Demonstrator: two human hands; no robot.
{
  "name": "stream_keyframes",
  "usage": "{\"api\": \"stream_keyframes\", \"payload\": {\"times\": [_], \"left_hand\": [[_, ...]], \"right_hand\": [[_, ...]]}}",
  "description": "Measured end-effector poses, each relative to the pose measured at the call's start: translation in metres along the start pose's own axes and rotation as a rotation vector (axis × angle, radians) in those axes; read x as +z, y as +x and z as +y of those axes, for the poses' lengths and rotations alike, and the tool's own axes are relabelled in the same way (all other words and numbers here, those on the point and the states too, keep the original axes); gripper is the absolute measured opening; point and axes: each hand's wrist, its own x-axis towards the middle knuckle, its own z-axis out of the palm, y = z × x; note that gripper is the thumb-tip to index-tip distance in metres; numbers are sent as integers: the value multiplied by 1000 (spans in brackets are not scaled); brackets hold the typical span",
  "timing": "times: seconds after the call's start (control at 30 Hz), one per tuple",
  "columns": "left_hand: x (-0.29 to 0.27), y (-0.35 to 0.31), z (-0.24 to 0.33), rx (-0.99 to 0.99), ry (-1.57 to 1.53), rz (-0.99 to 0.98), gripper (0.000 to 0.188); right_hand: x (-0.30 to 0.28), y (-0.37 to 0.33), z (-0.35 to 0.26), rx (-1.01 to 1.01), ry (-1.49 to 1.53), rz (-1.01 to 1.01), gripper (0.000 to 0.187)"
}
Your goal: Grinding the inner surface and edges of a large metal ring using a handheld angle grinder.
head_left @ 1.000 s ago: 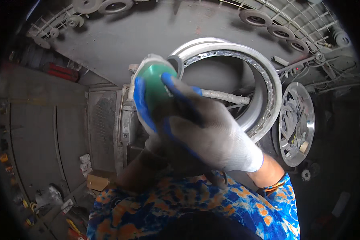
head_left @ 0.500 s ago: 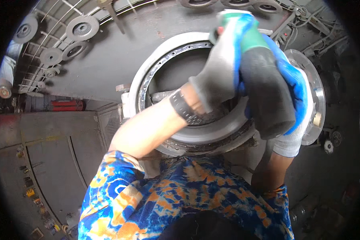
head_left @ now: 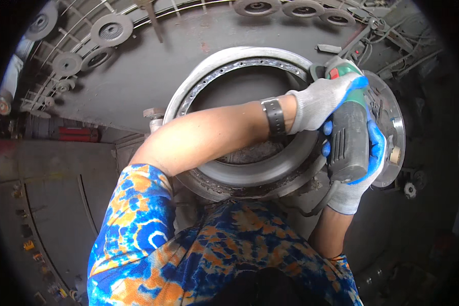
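Both of my hands wear grey-and-blue coated work gloves and grip an angle grinder (head_left: pixel 349 140) with a green head and black body. My left hand (head_left: pixel 327 99) reaches across and wraps the green head end. Around the black body, from the right side, closes my right hand (head_left: pixel 373 153). The grinder's head is at the right rim of a large metal wheel rim (head_left: pixel 239 53), which has a ring of small holes along its inner edge. I cannot tell whether the disc touches the metal. A cable (head_left: pixel 324 201) runs from the grinder's rear end.
Flap discs (head_left: pixel 111 30) hang on a wire rack (head_left: pixel 81 7) along the far edge, with several more at the far right. Beside my right hand stands a round clear plate (head_left: pixel 400 127) with bolts. Cables (head_left: pixel 382 41) tangle at the upper right. A bolt head (head_left: pixel 154 112) sticks up left of the rim.
Both hands have moved the grinder to the right and lower, from above the rim to its right edge. My left forearm now stretches further across the rim.
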Motion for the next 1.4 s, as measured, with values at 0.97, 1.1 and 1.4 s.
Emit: {"api": "stream_keyframes", "payload": {"times": [0.97, 1.1, 1.4], "left_hand": [[-87, -84, -55, 1147, 650, 672, 45], [-62, -12, -39, 585, -59, 146, 43], [-3, 13, -23, -92, 89, 63, 56]], "right_hand": [[61, 10, 25, 110, -457, -438, 62], [7, 14, 30, 72, 61, -160, 65], [-31, -19, 28, 60, -20, 143, 60]]}}
